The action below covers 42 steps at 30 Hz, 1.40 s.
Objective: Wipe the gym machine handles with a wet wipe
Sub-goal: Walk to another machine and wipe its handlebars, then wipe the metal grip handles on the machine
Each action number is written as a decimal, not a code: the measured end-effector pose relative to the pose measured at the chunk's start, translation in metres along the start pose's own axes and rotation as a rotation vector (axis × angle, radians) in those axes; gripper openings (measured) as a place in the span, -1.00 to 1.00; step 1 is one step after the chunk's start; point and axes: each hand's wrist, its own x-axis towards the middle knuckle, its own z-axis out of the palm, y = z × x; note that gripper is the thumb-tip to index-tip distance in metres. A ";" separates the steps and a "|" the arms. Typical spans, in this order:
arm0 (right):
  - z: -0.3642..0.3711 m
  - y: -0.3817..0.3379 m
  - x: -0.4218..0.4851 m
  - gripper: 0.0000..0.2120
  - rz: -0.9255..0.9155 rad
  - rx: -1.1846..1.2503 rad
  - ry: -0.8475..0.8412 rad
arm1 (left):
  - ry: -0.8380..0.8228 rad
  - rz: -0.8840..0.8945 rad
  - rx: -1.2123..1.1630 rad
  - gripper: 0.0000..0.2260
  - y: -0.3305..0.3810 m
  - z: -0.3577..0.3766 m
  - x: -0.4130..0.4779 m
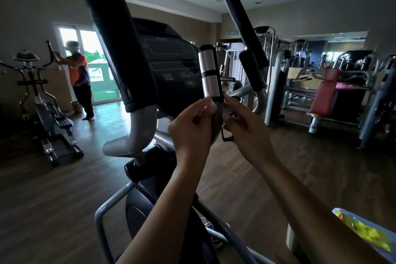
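Left hand (192, 128): reaching up to the base of the short grip (210, 73), fingertips pinching together just under its silver sleeve.
Right hand (242, 122): meeting the left at the same spot, fingers curling in (what they are pinching is too dark to tell).
Wet wipe: not clearly showing.
Long padded handles (115, 36): standing on either side, untouched.
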 end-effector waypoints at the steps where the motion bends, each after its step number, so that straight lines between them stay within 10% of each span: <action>1: 0.000 0.003 -0.011 -0.63 0.005 -0.010 0.013 | -0.012 -0.006 0.005 -0.80 -0.002 -0.005 -0.009; 18: 0.153 0.057 -0.216 -0.67 0.395 -0.402 -0.426 | -0.040 -0.236 0.460 -0.81 -0.124 -0.223 -0.149; 42: 0.501 0.078 -0.262 -0.62 0.296 -0.410 -0.952 | 0.142 -0.484 0.877 -0.78 -0.241 -0.534 -0.112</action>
